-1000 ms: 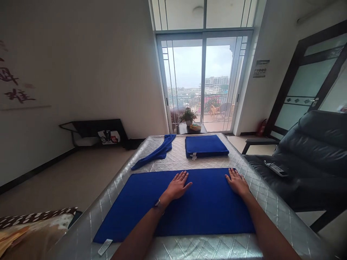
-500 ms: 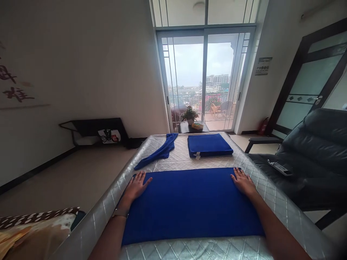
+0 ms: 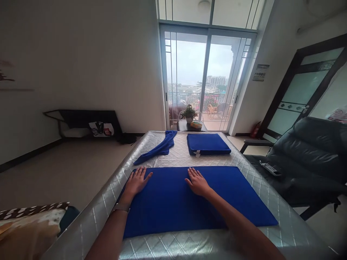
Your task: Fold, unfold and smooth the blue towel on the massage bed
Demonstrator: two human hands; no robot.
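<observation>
A blue towel [image 3: 173,206] lies spread flat across a table with a silver quilted cover [image 3: 168,245]. My left hand [image 3: 137,180] rests palm down on its far left corner, fingers stretched out. Near the middle of the far edge, my right hand [image 3: 197,181] also lies flat on the cloth with its fingers extended. Beyond the far edge sits a neat stack of folded blue towels [image 3: 208,142] with a white tag [image 3: 197,153] at its front. To the left of that stack, another blue cloth [image 3: 157,148] lies loosely bunched in a long strip.
Past the table's far end, a potted plant [image 3: 189,113] and a tissue pack [image 3: 196,125] stand on a dark chair. A black leather recliner [image 3: 306,159] with a power strip [image 3: 271,168] on it flanks the right side. Patterned bedding [image 3: 32,227] is at lower left.
My right hand has moved left from the towel's far right corner to the middle of its far edge. My left hand stays at the left corner. The view has shifted slightly.
</observation>
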